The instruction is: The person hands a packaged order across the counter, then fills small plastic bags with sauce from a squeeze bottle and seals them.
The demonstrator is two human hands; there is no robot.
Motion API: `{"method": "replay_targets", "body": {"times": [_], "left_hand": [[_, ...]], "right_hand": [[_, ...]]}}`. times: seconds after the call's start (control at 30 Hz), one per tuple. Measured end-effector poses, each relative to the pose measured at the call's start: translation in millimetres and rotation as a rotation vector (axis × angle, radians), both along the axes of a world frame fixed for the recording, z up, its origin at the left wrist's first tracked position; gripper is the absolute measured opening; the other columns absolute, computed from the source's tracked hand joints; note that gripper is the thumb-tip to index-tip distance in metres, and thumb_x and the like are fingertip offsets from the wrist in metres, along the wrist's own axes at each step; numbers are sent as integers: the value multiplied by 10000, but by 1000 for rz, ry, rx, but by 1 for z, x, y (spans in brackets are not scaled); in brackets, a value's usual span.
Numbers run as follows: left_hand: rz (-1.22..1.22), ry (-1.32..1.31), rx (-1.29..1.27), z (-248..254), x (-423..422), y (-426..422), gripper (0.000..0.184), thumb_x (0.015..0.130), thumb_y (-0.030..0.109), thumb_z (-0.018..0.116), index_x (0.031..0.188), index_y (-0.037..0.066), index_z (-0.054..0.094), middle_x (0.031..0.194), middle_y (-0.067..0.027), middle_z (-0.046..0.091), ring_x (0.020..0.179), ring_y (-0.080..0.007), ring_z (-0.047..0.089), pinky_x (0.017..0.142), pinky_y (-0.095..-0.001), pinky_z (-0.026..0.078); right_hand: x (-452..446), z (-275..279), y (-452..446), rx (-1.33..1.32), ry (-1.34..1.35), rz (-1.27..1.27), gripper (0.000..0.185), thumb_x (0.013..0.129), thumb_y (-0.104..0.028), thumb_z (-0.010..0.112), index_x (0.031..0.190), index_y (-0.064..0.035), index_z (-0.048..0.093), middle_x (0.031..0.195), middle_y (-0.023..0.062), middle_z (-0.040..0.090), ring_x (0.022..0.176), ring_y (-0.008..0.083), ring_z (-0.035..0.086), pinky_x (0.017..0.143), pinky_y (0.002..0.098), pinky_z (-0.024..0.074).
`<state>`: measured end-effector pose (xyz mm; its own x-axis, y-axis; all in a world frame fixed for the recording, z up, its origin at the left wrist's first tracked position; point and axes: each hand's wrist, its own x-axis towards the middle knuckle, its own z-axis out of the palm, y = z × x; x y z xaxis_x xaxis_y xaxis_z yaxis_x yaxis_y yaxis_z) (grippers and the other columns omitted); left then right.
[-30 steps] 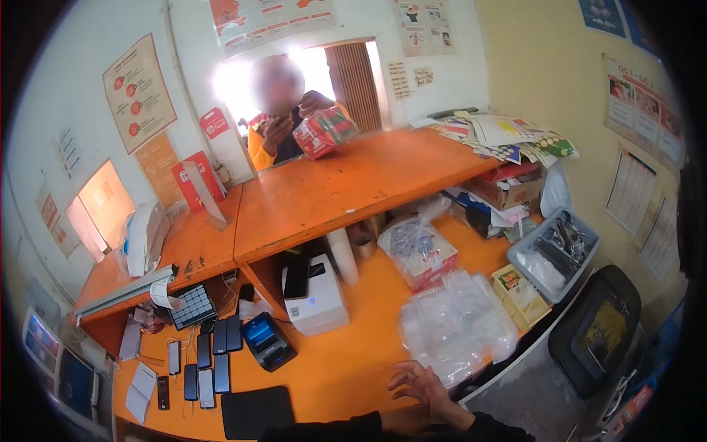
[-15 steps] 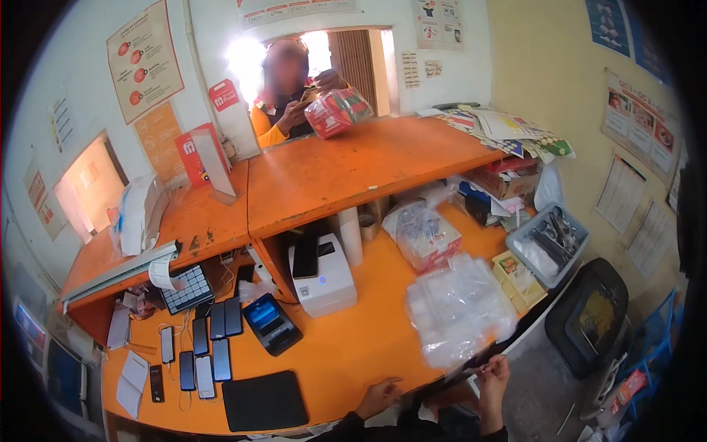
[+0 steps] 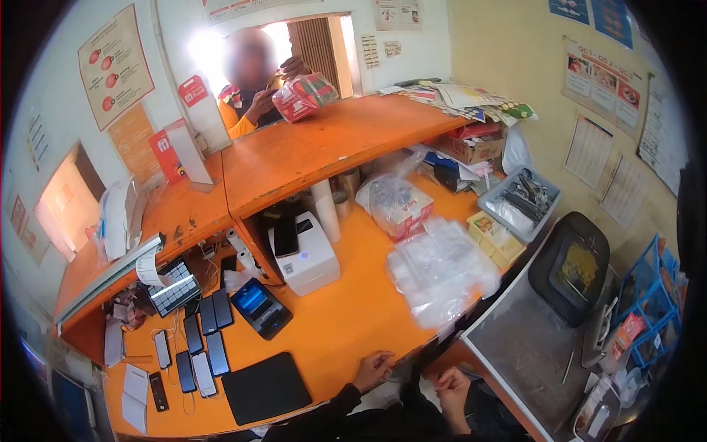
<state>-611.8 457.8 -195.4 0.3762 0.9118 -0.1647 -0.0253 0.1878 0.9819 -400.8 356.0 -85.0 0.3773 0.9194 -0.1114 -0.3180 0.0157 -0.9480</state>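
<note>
My left hand (image 3: 373,370) is over the front edge of the orange desk (image 3: 331,324), its fingers curled together; what they hold, if anything, is too small to tell. To its right, my right hand (image 3: 452,390) hangs above my lap with bent fingers, apart from the left one. Whether it holds something is unclear. Nearest to both hands are the stacked clear plastic bags (image 3: 442,272) and a black mat (image 3: 266,388). Across the raised counter, a person (image 3: 254,88) holds a red plastic-wrapped package (image 3: 303,97).
Several phones (image 3: 217,353), a card terminal (image 3: 261,308) and a white printer (image 3: 305,258) stand on the desk. A grey basket of cutlery (image 3: 520,201) is at the right, beyond a yellow tray (image 3: 496,239). A black chair back (image 3: 568,269) and blue rack (image 3: 652,302) are further right.
My hands, first together near the plastic bags, have separated and come down to the desk's front edge. The view has turned to the right. The person still holds the package.
</note>
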Motion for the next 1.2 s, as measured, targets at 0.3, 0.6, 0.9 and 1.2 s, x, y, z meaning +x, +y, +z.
{"method": "replay_targets", "body": {"times": [0.3, 0.6, 0.9, 1.2], "left_hand": [[-335, -205, -103, 41, 36, -18, 520, 1062, 452, 355, 1327, 64, 577, 1300, -125, 603, 1171, -193, 571, 1049, -368, 407], [-507, 490, 920, 156, 45, -15, 672, 1016, 471, 417, 1509, 25, 319, 1510, -246, 380, 1366, -406, 400, 1165, -464, 263], [-629, 396, 879, 178, 45, -21, 705, 1006, 481, 409, 1536, 41, 255, 1429, -278, 455, 1280, -417, 476, 1112, -428, 351], [-56, 522, 1495, 243, 35, 105, 439, 944, 403, 572, 1174, 37, 645, 875, -149, 695, 766, -359, 670, 685, -450, 533]], "right_hand": [[-9, 7, -9, 0, -646, 273, 804, 690, 152, 489, 1450, -56, 331, 663, 116, 604, 627, 236, 642, 616, 356, 516], [-25, 23, -3, 124, -908, 625, 781, 854, -36, 625, 1493, 22, 181, 1043, 234, 645, 885, 433, 655, 748, 460, 540], [-10, 16, 8, 406, -1176, 848, 856, 932, -221, 597, 1480, 72, 7, 1115, 307, 624, 975, 456, 649, 780, 452, 552], [-30, 54, 58, 2, -928, 594, 869, 914, -239, 625, 1498, 43, 47, 1030, 357, 628, 924, 509, 634, 784, 548, 521]]}}
